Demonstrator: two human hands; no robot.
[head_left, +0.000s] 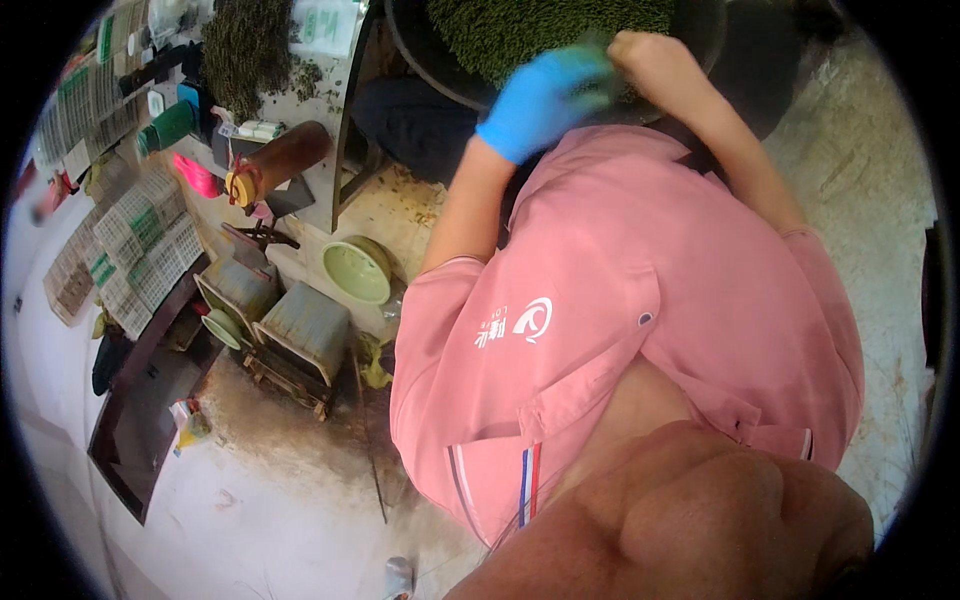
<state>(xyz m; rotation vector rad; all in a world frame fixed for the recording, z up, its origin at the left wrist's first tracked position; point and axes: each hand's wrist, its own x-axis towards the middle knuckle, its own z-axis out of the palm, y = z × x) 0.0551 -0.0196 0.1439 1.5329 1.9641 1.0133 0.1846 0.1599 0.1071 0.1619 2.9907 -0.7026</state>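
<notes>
A wide dark basin point(410, 45) holds a heap of small green plant pieces point(520, 35) at the top of the view. Over its near edge my left hand point(545, 100), in a blue glove, meets my right hand point(655, 68). Motion smears the gloved fingers, which have a greenish tint toward the tips, so their grip is unclear. Bare and curled in, my right hand has its fingertips against or very near the gloved ones. Whatever may lie between the two hands is too blurred and hidden to name.
Left of the basin, a table point(318, 195) bears a dark dried plant pile point(245, 55), a brown bottle with yellow cap point(290, 160) and a green bottle point(168, 128). Below are a pale green bowl point(357, 270) and a grey box-like container point(305, 325). Printed sheets point(150, 245) hang farther left.
</notes>
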